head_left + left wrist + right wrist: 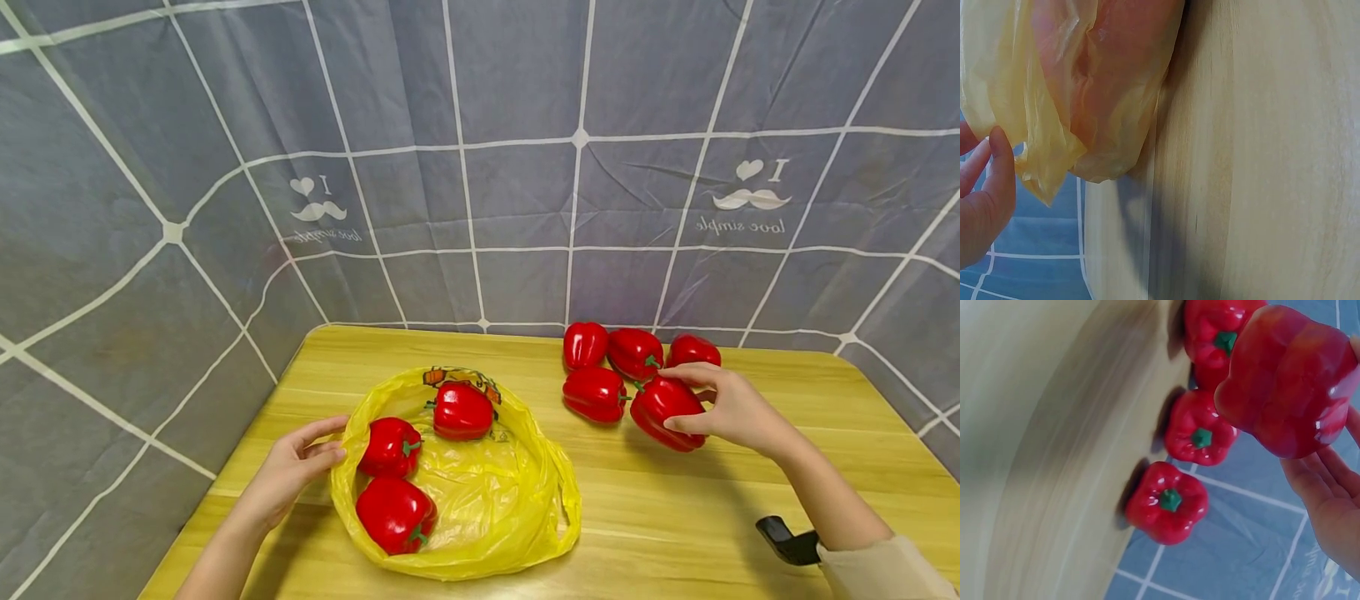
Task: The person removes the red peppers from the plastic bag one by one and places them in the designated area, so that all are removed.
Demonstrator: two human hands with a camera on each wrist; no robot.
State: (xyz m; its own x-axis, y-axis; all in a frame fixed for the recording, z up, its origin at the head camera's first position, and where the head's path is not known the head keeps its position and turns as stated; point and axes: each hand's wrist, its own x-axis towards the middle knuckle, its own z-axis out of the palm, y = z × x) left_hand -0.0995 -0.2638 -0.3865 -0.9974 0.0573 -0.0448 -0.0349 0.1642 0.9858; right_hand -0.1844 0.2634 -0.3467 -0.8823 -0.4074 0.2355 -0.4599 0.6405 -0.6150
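Black piece: a small black piece is lying beside the right sleeve.
Left hand: the left hand is pinching the rim of the yellow plastic bag between thumb and fingers.
Bag: thin and limp, it is probably needing that hold to stay open; three red bell peppers are lying inside.
Right hand: the right hand is gripping the held bell pepper, thumb opposite fingers.
Held pepper: it is apparently hanging just above the wood-grain table, right of the bag; looking glossy, likely firm, light and slightly slippery, best gripped round its lobed body.
Obstacles: the bag's upstanding right rim is lying between; four loose peppers are crowding behind and beside.
Backdrop: a grey grid-patterned cloth is hanging behind.
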